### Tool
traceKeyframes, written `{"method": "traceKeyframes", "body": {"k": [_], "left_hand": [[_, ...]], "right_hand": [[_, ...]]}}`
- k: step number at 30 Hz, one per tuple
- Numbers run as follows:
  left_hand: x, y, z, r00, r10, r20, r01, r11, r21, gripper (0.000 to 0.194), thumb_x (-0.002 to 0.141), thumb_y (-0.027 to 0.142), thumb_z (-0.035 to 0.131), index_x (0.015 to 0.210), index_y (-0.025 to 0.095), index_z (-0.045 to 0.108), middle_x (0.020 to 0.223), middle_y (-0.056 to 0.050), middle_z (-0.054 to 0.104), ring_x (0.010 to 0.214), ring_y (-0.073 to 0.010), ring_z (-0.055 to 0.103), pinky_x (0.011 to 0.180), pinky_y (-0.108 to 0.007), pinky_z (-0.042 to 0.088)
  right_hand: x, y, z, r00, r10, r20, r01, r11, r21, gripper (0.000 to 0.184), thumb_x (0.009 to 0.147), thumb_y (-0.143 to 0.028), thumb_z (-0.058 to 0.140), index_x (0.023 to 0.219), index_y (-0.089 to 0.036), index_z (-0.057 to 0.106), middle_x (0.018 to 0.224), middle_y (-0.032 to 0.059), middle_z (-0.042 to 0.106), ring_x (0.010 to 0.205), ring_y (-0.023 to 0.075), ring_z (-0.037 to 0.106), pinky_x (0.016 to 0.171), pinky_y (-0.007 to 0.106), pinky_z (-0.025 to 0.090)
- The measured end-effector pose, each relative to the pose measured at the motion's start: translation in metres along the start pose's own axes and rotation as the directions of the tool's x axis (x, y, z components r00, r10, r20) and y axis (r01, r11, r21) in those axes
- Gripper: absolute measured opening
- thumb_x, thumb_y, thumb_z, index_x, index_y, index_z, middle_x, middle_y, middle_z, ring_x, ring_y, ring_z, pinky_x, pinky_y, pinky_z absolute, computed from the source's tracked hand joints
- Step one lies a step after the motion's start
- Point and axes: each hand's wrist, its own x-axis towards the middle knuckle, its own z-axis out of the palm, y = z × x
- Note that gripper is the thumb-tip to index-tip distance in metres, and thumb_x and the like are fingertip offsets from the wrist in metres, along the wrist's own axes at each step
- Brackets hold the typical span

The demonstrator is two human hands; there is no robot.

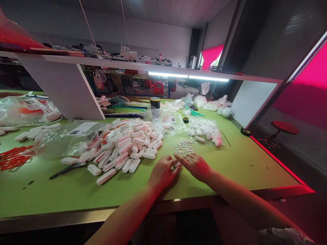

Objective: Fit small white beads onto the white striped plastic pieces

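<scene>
My left hand (162,173) is closed around a small white plastic connector housing (176,165), just above the near part of the green table. From the other side my right hand (196,166) reaches over the same housing, its fingers bent and close together at the left fingertips. Whatever lies between the right fingertips is hidden. Right behind the hands lies a loose scatter of tiny white plastic pieces (184,147). To the left, a big heap of white connector housings (125,144) is spread out, some with orange-red strips.
Black-handled scissors (66,169) lie left of the heap. Clear plastic bags (166,124) with labels and a bag of white parts (206,131) stand behind. Orange pieces (15,156) are far left. Black tape rolls (185,119), wire bundles (117,102) and a lit shelf (173,68) are farther back.
</scene>
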Motion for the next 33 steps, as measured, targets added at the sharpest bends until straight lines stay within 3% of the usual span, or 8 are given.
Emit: {"method": "traceKeyframes", "body": {"k": [5,10,14,19,23,27,33], "left_hand": [[0.001,-0.002,0.004,1.000,0.006,-0.030,-0.005,1.000,0.028,0.011,0.091,0.023,0.065,0.090,0.018,0.075,0.087,-0.007,0.070,0.087,-0.0219,0.065,0.081,-0.033,0.049],[0.001,-0.003,0.004,1.000,0.008,-0.026,-0.008,1.000,0.007,0.013,0.091,0.025,0.065,0.089,0.020,0.076,0.086,-0.006,0.070,0.085,-0.0208,0.065,0.081,-0.032,0.049],[0.000,-0.002,0.001,1.000,-0.011,-0.007,0.011,1.000,0.011,0.020,0.094,0.034,0.063,0.093,0.022,0.079,0.081,-0.005,0.067,0.079,-0.0195,0.063,0.078,-0.031,0.048],[-0.001,-0.001,-0.004,1.000,-0.010,0.017,0.010,1.000,-0.009,0.026,0.098,0.038,0.058,0.095,0.024,0.080,0.083,-0.004,0.067,0.081,-0.0189,0.063,0.077,-0.030,0.046],[-0.002,-0.003,-0.004,0.999,-0.032,0.033,0.033,0.999,-0.015,0.019,0.094,0.035,0.064,0.098,0.025,0.080,0.086,-0.004,0.068,0.084,-0.0197,0.064,0.078,-0.030,0.046],[-0.002,-0.004,-0.003,0.998,-0.051,0.040,0.052,0.999,-0.014,0.018,0.094,0.035,0.065,0.097,0.024,0.079,0.085,-0.004,0.067,0.081,-0.0192,0.064,0.075,-0.030,0.046],[-0.004,-0.007,-0.002,0.999,-0.037,0.031,0.037,0.999,0.004,0.021,0.095,0.036,0.062,0.097,0.023,0.078,0.085,-0.004,0.066,0.079,-0.0182,0.062,0.075,-0.030,0.045]], "right_hand": [[0.003,-0.006,-0.003,0.998,-0.064,-0.016,0.063,0.997,-0.039,0.053,0.101,-0.007,0.044,0.152,-0.023,0.047,0.097,0.0072,0.074,0.078,0.0201,0.064,0.072,0.034,0.049],[0.000,-0.009,0.000,1.000,-0.018,0.008,0.018,1.000,-0.011,0.059,0.100,-0.008,0.046,0.157,-0.022,0.041,0.090,0.0065,0.074,0.076,0.0194,0.065,0.072,0.032,0.050],[-0.005,-0.007,0.006,0.992,0.122,0.002,-0.122,0.986,0.118,0.054,0.099,-0.011,0.046,0.153,-0.019,0.047,0.087,0.0069,0.077,0.074,0.0194,0.069,0.070,0.030,0.052],[-0.008,0.000,0.004,0.931,0.365,0.002,-0.340,0.864,0.370,0.047,0.100,-0.017,0.050,0.145,-0.027,0.055,0.111,0.0051,0.079,0.095,0.0184,0.074,0.085,0.028,0.057],[-0.007,0.002,-0.004,0.959,0.282,-0.020,-0.264,0.919,0.293,0.039,0.096,-0.011,0.049,0.126,-0.025,0.070,0.120,0.0078,0.075,0.102,0.0198,0.072,0.089,0.029,0.056],[-0.006,-0.003,-0.005,0.986,0.161,0.033,-0.164,0.973,0.161,0.037,0.093,-0.008,0.050,0.117,-0.022,0.074,0.119,0.0093,0.072,0.096,0.0204,0.069,0.086,0.031,0.054],[-0.007,-0.014,-0.003,0.988,0.144,0.062,-0.154,0.963,0.221,0.038,0.087,-0.003,0.051,0.116,-0.017,0.072,0.121,0.0119,0.068,0.099,0.0218,0.067,0.091,0.034,0.054]]}}
